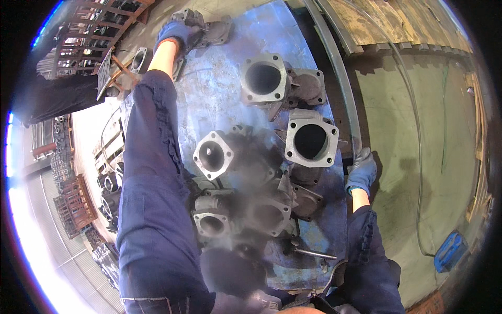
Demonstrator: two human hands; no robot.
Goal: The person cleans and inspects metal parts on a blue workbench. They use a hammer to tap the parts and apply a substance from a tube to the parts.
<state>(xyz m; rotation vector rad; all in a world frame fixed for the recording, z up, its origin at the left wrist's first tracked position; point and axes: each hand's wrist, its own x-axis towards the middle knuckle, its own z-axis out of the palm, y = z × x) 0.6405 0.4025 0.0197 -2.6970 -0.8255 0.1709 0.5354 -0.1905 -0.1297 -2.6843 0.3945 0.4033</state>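
At the far left end of the blue table (209, 94), my left hand (175, 35) in a blue glove is closed on a dark grey metal casting (191, 18). Another flanged casting (216, 32) lies just right of it. My right hand (362, 171), also gloved, grips the grey metal rail (337, 63) along the table's right side. Several castings with square flanges and round bores stand between my arms, among them one pale-faced casting (265, 97), a second (289, 152) and a third (197, 162). Haze or blur partly hides the nearer ones.
A metal rod-like tool (314, 254) lies near the table's front edge. Right of the rail are a hose (413, 99), a blue container (449, 253) and wooden boards (389, 23). Brown metal racks (99, 31) and more castings (110, 196) stand on the left.
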